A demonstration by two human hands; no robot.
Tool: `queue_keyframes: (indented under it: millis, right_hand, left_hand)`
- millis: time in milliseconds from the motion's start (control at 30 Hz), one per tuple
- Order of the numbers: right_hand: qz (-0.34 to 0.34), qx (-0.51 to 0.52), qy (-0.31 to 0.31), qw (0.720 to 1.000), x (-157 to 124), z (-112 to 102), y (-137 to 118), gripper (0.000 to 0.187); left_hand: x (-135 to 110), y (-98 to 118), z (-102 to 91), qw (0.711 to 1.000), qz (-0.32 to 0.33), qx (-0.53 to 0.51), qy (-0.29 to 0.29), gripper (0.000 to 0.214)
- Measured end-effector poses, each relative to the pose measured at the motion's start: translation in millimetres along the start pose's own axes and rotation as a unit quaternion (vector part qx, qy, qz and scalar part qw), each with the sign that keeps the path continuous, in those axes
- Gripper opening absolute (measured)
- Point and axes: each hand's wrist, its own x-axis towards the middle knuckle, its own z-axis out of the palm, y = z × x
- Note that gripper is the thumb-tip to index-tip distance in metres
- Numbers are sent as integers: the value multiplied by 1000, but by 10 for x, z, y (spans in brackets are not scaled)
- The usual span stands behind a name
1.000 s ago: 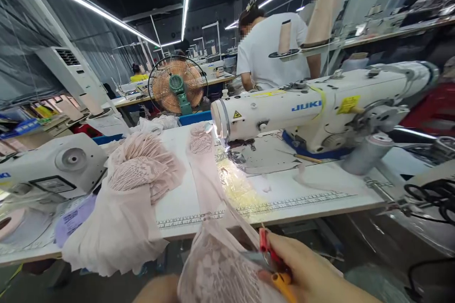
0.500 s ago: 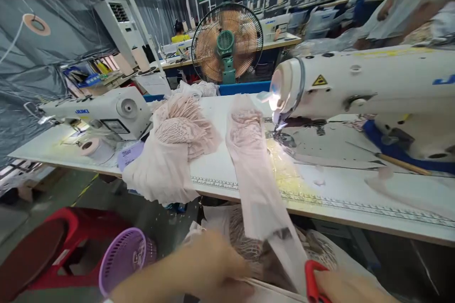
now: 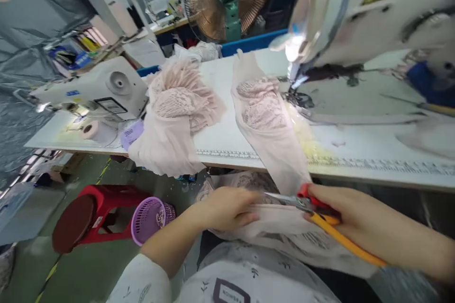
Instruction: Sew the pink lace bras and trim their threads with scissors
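My right hand (image 3: 337, 208) grips a pair of scissors (image 3: 302, 202) with red and orange handles, its blades pointing left toward my other hand. Pinched in my left hand (image 3: 231, 208) is the edge of a pale pink fabric piece (image 3: 280, 220) draped over my lap. The blades lie along the fabric's upper edge; I cannot tell whether they are apart. Above them, a pale pink lace garment piece (image 3: 265, 109) rests on the table and hangs over its front edge.
A sewing machine (image 3: 320, 14) stands at right, and another sewing machine (image 3: 103, 87) at left. Gathered pink fabric (image 3: 174, 109) lies between them. A fan (image 3: 231, 4) is behind the table. On the floor are a red stool (image 3: 106, 213) and a purple basket (image 3: 147, 222).
The view has tilted down and closer. Both hands now show higher in the picture, and the scissors' blades have come into sight beside my left hand.
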Motion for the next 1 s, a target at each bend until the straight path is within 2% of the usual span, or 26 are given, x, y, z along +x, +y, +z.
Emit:
queue_keyframes:
  millis: [67,133,200,300,400,567,733,800,900,1000]
  right_hand:
    - [-10,-12,-26,1000,22,-79,-175,14]
    - [-12,-21,-51,998,45,-168,-246,14]
    - [-1,-26,-61,998,46,-255,-225,12]
    - [23,-25,-44,998,26,-351,-127,15]
    - [31,-12,-40,999,36,-394,-77,21]
    - [11,-53,-42,998,112,-396,-120,24]
    - [26,-81,-56,995,177,-405,-171,17]
    - [29,-83,-61,994,196,-416,-187,19]
    - [28,-67,-66,995,217,-421,-200,22]
    - [26,-10,-87,996,230,-410,-212,19]
  left_hand:
    - [147,174,49,992,35,-100,69,25]
    - [256,295,109,975,39,-189,111,16]
    - [317,339,162,955,31,-268,120,10]
    - [353,306,196,935,2,-340,97,13]
    - [372,268,198,941,-14,-319,109,15]
    - [434,287,210,955,17,-248,161,12]
    - [482,316,167,956,-12,-250,153,16]
    - [487,305,147,938,-38,-319,134,23]
    - [485,252,143,887,-97,-441,98,33]
    - [479,173,175,848,-151,-502,73,39]
